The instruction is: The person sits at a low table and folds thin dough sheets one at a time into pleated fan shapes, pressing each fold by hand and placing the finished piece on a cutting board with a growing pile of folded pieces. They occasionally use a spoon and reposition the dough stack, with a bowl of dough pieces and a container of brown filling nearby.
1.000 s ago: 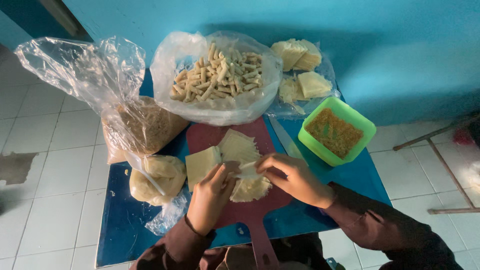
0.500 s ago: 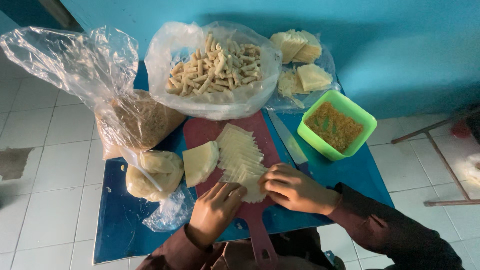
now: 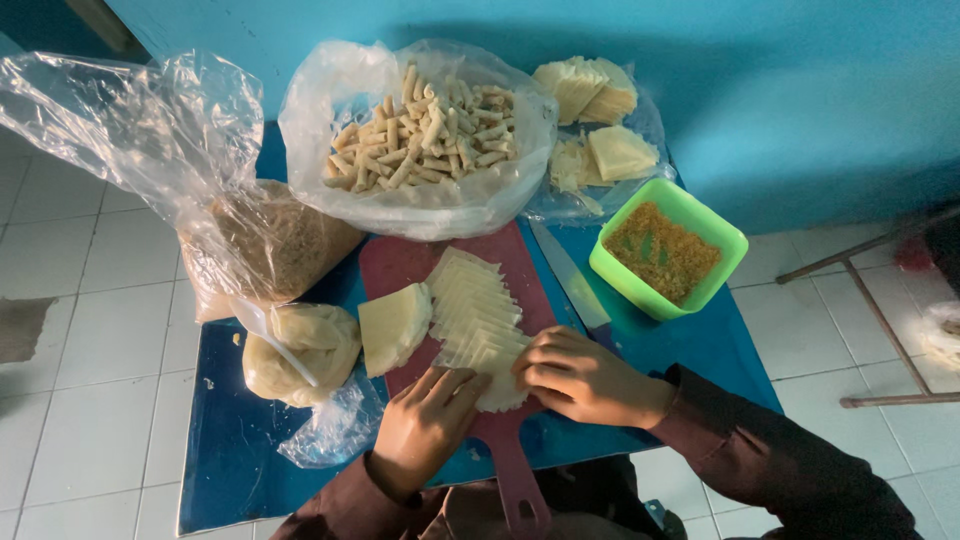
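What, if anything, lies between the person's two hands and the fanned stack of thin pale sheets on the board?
Nothing visible does. The left hand and right hand both rest directly on the near end of the fanned sheets on the reddish cutting board.

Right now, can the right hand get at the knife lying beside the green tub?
Probably yes. The knife lies bare on the blue table, just beyond the right hand, with nothing on top of it. The green tub sits to one side, and the hand would only have to let go of the wrapper stack.
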